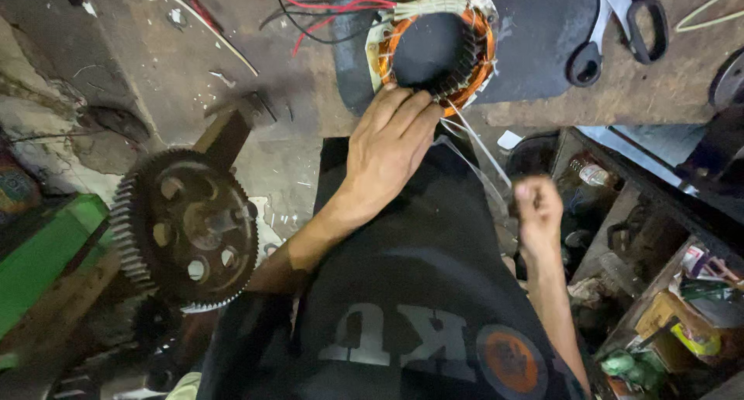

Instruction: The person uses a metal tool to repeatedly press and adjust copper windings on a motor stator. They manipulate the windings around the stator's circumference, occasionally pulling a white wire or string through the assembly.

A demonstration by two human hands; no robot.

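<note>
Copper-wound and ringed with white insulating paper, the round motor stator (434,47) lies flat at the near edge of the dark rubber mat (542,28). Your left hand (387,152) rests on the stator's near rim, fingers spread flat and pressing down rather than gripping. Your right hand (537,208), nearer you and off to the right of the stator, is closed in a fist around thin white strands (477,144) that run taut from the stator's near edge back to that fist; whether they are cord or insulation strips is hard to tell.

Keep that left palm firm so the stator cannot slide off the mat, and keep your pull in line with the slot so the strands do not chafe the copper. Draw steadily; a jerk could tear the paper lining, I judge.

Red and black lead wires (333,12) trail off the stator's far left side, and black-handled scissors (620,20) lie to its right. A large dark toothed gear wheel (186,229) sits well to the stator's near left.
</note>
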